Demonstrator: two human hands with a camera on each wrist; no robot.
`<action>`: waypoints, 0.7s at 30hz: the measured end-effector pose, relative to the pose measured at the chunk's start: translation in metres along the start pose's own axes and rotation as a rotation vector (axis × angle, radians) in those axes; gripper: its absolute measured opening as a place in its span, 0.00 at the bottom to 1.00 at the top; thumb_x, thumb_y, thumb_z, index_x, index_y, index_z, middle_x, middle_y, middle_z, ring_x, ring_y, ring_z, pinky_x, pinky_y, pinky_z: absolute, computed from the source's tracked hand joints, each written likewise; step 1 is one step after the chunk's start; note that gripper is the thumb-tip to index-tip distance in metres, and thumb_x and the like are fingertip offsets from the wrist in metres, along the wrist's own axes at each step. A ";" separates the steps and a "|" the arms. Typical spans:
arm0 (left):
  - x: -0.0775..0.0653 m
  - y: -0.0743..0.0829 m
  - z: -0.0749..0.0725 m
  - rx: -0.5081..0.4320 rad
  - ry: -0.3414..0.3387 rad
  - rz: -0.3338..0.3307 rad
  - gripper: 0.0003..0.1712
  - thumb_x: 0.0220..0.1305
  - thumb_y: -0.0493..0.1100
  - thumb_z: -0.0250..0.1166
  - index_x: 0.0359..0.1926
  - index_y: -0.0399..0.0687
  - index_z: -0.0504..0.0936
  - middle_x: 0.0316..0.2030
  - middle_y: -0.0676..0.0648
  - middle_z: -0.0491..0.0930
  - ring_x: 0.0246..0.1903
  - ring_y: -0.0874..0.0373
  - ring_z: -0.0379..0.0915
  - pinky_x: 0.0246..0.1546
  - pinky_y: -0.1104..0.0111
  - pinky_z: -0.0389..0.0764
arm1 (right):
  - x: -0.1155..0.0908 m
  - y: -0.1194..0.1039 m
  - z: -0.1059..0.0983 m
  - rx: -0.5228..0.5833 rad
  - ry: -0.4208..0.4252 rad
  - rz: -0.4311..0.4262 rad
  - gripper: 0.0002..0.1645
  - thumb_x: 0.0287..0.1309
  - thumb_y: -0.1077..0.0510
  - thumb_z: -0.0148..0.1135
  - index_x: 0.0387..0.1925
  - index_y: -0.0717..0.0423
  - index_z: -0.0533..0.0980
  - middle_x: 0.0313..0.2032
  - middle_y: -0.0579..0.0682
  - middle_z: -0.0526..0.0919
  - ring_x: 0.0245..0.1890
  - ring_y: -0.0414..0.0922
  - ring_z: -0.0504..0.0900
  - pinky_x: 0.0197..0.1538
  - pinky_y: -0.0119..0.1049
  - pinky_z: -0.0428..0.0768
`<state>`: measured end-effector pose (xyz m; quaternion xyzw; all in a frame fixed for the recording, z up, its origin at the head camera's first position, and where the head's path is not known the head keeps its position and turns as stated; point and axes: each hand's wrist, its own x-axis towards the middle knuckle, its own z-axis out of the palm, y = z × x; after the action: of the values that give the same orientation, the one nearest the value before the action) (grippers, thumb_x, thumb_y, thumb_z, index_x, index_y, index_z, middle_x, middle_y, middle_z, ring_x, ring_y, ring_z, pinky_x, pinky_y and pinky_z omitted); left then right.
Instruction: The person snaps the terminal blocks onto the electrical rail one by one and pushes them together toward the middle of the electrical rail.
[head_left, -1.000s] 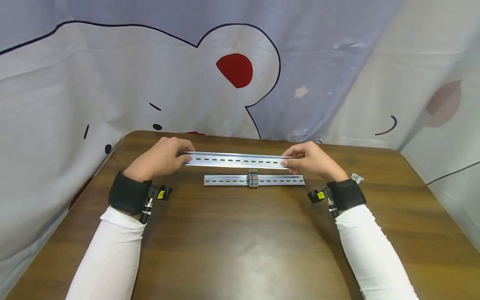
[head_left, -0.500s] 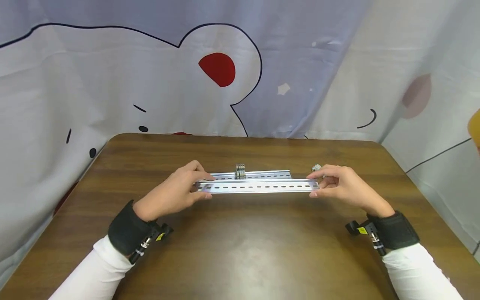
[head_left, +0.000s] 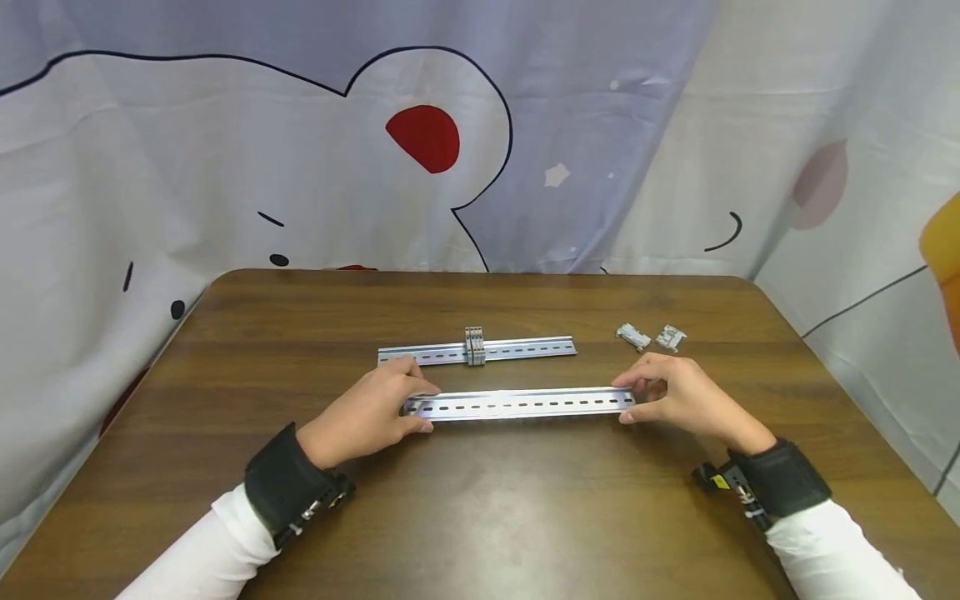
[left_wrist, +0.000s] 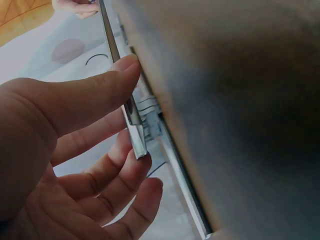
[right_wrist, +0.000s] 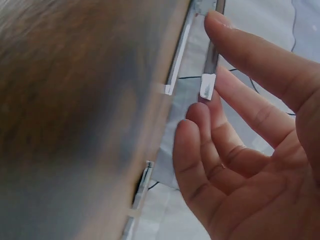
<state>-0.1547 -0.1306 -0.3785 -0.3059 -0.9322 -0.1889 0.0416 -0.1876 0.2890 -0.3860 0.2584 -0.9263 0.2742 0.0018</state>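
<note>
A slotted metal DIN rail [head_left: 522, 404] spans between my two hands, its long edges running left to right. My left hand [head_left: 371, 417] pinches its left end between thumb and fingers; that rail end [left_wrist: 138, 142] shows up close in the left wrist view. At the other end, my right hand [head_left: 678, 398] grips the rail with the thumb on the near edge and fingers on the far edge. Seen from the right wrist, the cut end of the rail [right_wrist: 207, 86] lies between thumb and fingers, raised off the table. Behind it lies a second DIN rail [head_left: 527, 349] carrying several clipped-on terminal blocks [head_left: 475, 346].
Two small grey-white terminal-block-like pieces [head_left: 633, 337] lie on the wooden table [head_left: 510, 508] beyond my right hand. A printed curtain [head_left: 300, 167] hangs along the table's far edge.
Both hands have brought the held rail nearer to me, from beyond the second rail to in front of it. The two small pieces at right are now uncovered. The head view has shifted.
</note>
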 end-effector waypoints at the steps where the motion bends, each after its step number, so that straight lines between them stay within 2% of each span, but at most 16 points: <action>1: 0.000 0.000 0.002 0.002 -0.009 0.000 0.23 0.49 0.45 0.78 0.48 0.44 0.88 0.34 0.48 0.77 0.33 0.59 0.71 0.34 0.70 0.73 | 0.000 0.001 0.002 0.001 -0.008 0.002 0.23 0.38 0.54 0.82 0.42 0.49 0.86 0.31 0.47 0.84 0.29 0.41 0.78 0.31 0.28 0.77; 9: 0.001 0.000 0.012 0.008 -0.111 -0.042 0.23 0.50 0.47 0.77 0.49 0.46 0.88 0.33 0.50 0.77 0.31 0.61 0.68 0.31 0.72 0.71 | -0.001 0.009 0.011 -0.001 -0.090 -0.008 0.23 0.37 0.57 0.82 0.42 0.50 0.87 0.32 0.48 0.83 0.30 0.41 0.79 0.32 0.28 0.78; 14: 0.001 -0.001 0.013 0.008 -0.123 -0.034 0.25 0.50 0.48 0.77 0.50 0.45 0.87 0.33 0.49 0.78 0.32 0.61 0.68 0.32 0.72 0.71 | -0.003 0.009 0.012 -0.014 -0.112 -0.004 0.23 0.38 0.57 0.81 0.42 0.50 0.87 0.32 0.48 0.82 0.28 0.40 0.79 0.30 0.27 0.78; 21: 0.002 -0.004 0.011 0.017 -0.104 -0.005 0.21 0.49 0.49 0.78 0.45 0.49 0.89 0.32 0.50 0.79 0.32 0.60 0.69 0.33 0.70 0.70 | 0.000 0.010 0.009 0.000 -0.127 -0.002 0.22 0.41 0.56 0.81 0.43 0.53 0.86 0.33 0.50 0.82 0.27 0.35 0.78 0.31 0.27 0.79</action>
<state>-0.1581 -0.1282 -0.3898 -0.3128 -0.9353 -0.1651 -0.0048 -0.1913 0.2911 -0.3990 0.2762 -0.9242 0.2574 -0.0565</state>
